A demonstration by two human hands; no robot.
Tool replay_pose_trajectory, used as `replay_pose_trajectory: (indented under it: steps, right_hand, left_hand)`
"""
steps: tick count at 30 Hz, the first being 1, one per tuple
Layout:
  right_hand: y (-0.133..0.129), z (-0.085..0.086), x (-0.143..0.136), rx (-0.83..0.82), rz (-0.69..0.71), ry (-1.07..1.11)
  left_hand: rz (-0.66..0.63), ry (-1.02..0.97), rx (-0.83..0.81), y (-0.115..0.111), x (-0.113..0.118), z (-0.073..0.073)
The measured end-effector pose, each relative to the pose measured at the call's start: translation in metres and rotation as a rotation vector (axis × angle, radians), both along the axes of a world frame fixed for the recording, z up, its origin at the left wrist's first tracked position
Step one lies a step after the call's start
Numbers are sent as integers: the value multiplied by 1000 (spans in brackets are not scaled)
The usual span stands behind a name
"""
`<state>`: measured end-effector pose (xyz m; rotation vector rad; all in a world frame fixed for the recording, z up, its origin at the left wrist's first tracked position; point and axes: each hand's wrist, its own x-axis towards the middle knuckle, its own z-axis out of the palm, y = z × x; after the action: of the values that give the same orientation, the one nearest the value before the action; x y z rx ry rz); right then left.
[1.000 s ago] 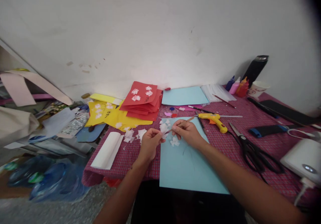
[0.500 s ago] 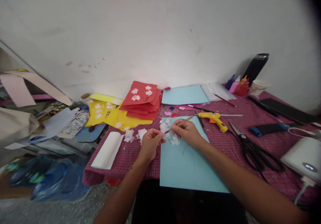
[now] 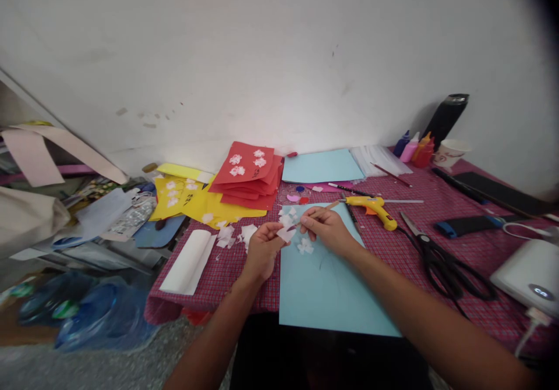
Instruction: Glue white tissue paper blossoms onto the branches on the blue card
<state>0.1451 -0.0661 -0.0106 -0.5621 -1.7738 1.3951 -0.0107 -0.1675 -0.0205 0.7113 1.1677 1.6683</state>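
Between its thumb and fingers my left hand (image 3: pixel 264 251) pinches a small white paper piece (image 3: pixel 286 234). My right hand (image 3: pixel 325 227) is closed round a thin wooden brush (image 3: pixel 332 205), whose lower end points at the white piece. Both hands are over the upper left part of a light blue sheet (image 3: pixel 334 297). A white paper flower (image 3: pixel 305 246) lies on that sheet just below the fingers. More white scraps (image 3: pixel 226 236) are on the checked cloth to the left of my left hand.
Red cards (image 3: pixel 244 163) and yellow cards (image 3: pixel 201 206) lie at the back left, a folded white paper (image 3: pixel 187 262) at the left edge. To the right are a yellow glue gun (image 3: pixel 371 208), black scissors (image 3: pixel 449 262), paint bottles (image 3: pixel 423 148) and a white device (image 3: pixel 528 273).
The white piece in my left hand has turned and shows more of its surface. The brush in my right hand has shifted slightly.
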Motion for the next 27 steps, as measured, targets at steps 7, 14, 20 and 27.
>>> replay_pose_trajectory:
  steps: [7, 14, 20, 27]
  right_hand:
    - [-2, 0, -1, -35, 54, 4]
    - [-1, -2, -1, -44, 106, -17]
    - [-1, -7, -2, -141, 131, 11]
    - [-4, -8, -3, -186, 216, 39]
  left_hand:
    - [12, -7, -49, -3, -1, 3]
    - [22, 123, -56, -3, -3, -5]
    - [6, 232, -44, -4, 0, -5]
    - [-49, 242, -51, -6, 1, -4]
